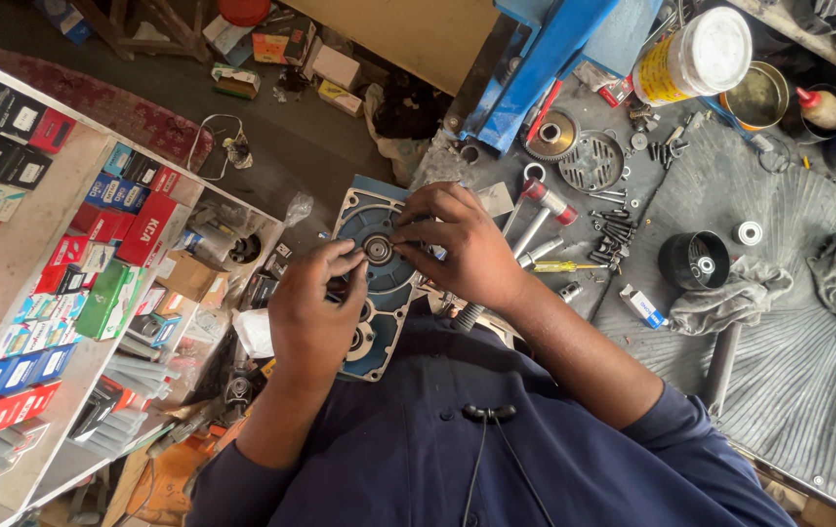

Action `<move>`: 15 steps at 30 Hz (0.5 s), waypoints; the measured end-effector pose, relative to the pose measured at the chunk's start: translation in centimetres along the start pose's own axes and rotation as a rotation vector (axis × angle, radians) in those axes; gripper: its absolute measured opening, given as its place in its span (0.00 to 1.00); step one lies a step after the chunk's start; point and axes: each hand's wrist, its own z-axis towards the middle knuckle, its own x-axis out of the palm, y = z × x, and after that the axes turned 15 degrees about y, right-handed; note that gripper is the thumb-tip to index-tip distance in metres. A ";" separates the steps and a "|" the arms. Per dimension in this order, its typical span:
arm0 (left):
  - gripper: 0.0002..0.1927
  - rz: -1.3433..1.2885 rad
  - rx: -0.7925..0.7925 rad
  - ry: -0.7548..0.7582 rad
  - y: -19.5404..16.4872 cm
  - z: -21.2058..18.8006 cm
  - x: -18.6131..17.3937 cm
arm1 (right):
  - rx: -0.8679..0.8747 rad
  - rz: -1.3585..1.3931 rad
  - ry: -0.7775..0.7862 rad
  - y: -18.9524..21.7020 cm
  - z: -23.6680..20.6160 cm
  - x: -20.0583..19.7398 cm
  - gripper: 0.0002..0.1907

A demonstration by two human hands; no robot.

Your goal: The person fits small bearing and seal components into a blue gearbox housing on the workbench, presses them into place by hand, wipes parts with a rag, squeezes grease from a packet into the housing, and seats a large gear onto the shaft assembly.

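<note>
- Dark blue sleeves [457,449] fill the bottom of the view, closest to the camera; both forearms reach up from them to a blue cover [371,293], a cast gearbox plate lying flat just in front of the person's body.
- Cover: it looks like thick cast metal, so heavy, stiff and not fragile. Its painted face may be greasy and slick, so the outer rim is the safest place to hold it.
- Bearing [378,250]: a small round steel ring sitting in the cover's upper bore. It is likely hard, light and slippery, best pinched by its outer edge and kept square to the bore.
- Left hand [315,312] lies over the cover's middle, its fingers curled and their tips pinching at the bearing's left side.
- Right hand [462,244] comes in from the cover's right edge, its fingers bent and their tips closing on the bearing from above and right. The bearing sits between the two sets of fingertips.
- Right of the cover: a hammer [547,203], then a yellow-handled screwdriver [569,266] and loose bolts [613,229].
- Further right of the cover: a black pulley [693,260] and a grey rag [730,298].
- Left of the cover: shelves of boxes [57,254].
</note>
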 end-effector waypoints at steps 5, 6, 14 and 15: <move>0.17 0.104 0.013 0.037 -0.3 0.2 -0.2 | -0.009 -0.031 0.005 0.3 0.2 -0.4 0.10; 0.17 0.098 0.017 0.028 -0.3 0.2 -0.2 | -0.009 -0.035 0.016 0.2 0.2 -0.6 0.10; 0.18 0.062 0.020 0.005 -0.2 0.2 0.0 | -0.004 -0.059 0.014 0.4 0.3 -0.9 0.09; 0.18 0.056 0.013 0.002 -0.1 0.2 0.0 | 0.002 -0.060 0.014 0.4 0.3 -0.9 0.09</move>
